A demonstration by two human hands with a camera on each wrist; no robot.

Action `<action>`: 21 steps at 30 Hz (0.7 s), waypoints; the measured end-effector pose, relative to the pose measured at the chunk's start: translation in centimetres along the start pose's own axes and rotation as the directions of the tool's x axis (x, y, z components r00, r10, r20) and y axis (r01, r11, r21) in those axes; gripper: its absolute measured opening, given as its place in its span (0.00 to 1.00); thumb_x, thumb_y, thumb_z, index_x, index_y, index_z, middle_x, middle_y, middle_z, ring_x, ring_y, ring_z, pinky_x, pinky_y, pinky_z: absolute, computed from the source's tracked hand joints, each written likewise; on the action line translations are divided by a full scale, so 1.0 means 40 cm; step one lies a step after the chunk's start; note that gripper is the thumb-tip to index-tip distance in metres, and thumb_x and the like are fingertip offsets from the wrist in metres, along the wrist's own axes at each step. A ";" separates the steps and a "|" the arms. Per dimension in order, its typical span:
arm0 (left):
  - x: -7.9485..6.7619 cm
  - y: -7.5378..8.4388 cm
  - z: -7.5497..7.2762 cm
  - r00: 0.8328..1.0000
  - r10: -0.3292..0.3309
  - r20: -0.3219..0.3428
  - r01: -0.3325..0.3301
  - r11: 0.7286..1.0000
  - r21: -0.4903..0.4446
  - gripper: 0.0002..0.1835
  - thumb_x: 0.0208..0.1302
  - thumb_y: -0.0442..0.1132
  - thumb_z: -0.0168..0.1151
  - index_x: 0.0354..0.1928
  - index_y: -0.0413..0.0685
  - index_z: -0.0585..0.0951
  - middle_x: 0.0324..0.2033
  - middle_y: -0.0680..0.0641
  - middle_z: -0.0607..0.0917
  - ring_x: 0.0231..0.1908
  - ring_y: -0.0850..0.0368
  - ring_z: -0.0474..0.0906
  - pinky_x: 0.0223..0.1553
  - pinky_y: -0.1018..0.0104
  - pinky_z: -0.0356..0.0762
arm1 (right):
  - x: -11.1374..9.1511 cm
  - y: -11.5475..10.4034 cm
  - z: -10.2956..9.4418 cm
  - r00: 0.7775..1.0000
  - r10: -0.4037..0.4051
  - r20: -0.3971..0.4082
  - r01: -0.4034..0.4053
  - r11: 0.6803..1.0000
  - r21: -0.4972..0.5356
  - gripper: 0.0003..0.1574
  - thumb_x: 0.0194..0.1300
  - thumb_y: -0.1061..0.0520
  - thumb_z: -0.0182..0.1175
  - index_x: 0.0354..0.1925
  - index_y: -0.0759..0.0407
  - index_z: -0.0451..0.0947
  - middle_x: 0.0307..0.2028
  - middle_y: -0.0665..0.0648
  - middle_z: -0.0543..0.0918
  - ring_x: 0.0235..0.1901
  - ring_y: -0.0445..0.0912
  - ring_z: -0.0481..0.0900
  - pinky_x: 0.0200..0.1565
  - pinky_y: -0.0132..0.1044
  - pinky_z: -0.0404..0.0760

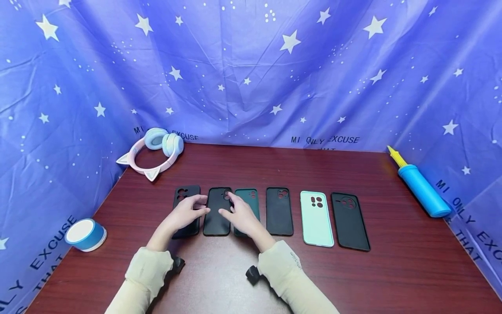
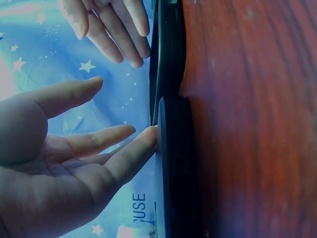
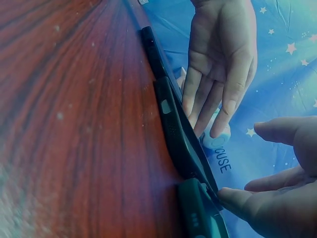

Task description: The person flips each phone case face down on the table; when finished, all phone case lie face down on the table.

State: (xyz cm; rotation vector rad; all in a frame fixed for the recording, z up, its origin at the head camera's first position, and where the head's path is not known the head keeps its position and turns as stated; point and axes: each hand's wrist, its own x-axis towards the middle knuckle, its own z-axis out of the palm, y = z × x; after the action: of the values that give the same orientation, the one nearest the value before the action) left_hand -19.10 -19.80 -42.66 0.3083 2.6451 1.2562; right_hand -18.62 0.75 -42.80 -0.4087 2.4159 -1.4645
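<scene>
Several phone cases lie in a row on the table. My left hand [image 1: 188, 213] is over the leftmost black phone case [image 1: 192, 229], fingers extended toward its neighbour. In the left wrist view, a fingertip meets the top edge of a black case [image 2: 178, 163]. My right hand [image 1: 243, 213] reaches over the dark green phone case [image 1: 253, 206], its fingertips by the right side of the second black phone case [image 1: 217, 224]. The right wrist view has a fingertip right at the rim beside the green case [image 3: 195, 208]. Neither hand grips anything; thumbs stand apart from fingers.
To the right lie another black case [image 1: 279, 213], a mint case [image 1: 317, 226] and a black case [image 1: 351, 226]. Cat-ear headphones [image 1: 172, 163] sit back left, a blue-and-white round container [image 1: 85, 235] front left, a blue pump [image 1: 423, 189] at the right edge. A starry curtain [image 1: 251, 56] surrounds the table.
</scene>
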 end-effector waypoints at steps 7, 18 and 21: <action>0.002 -0.001 0.002 1.000 -0.005 0.008 0.005 1.000 -0.012 0.25 0.67 0.35 0.58 0.61 0.25 0.70 0.57 0.28 0.77 0.54 0.37 0.79 0.53 0.49 0.80 | 0.001 0.001 0.003 1.000 0.017 -0.011 -0.017 1.000 0.021 0.42 0.70 0.52 0.56 0.73 0.64 0.53 0.72 0.65 0.60 0.64 0.60 0.72 0.63 0.48 0.75; 0.001 -0.005 -0.001 0.998 0.020 -0.064 -0.021 1.000 -0.021 0.23 0.67 0.34 0.58 0.61 0.28 0.72 0.55 0.30 0.79 0.54 0.38 0.79 0.53 0.49 0.79 | 0.009 0.010 0.016 0.999 -0.003 -0.052 0.005 0.999 0.038 0.42 0.69 0.54 0.57 0.73 0.66 0.54 0.72 0.65 0.60 0.63 0.60 0.72 0.62 0.47 0.75; 0.001 -0.004 -0.002 0.996 0.027 -0.087 -0.029 0.999 -0.014 0.22 0.67 0.34 0.58 0.61 0.30 0.72 0.55 0.31 0.80 0.53 0.39 0.79 0.54 0.48 0.79 | 0.010 0.011 0.019 0.999 0.005 -0.053 -0.003 0.999 0.046 0.41 0.69 0.54 0.57 0.73 0.66 0.53 0.72 0.65 0.60 0.63 0.60 0.72 0.63 0.47 0.75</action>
State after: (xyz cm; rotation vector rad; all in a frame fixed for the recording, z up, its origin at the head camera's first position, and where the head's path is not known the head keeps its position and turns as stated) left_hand -19.19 -19.94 -42.73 0.2957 2.7113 1.3268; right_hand -18.74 0.19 -43.57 -0.3588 2.4170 -1.5454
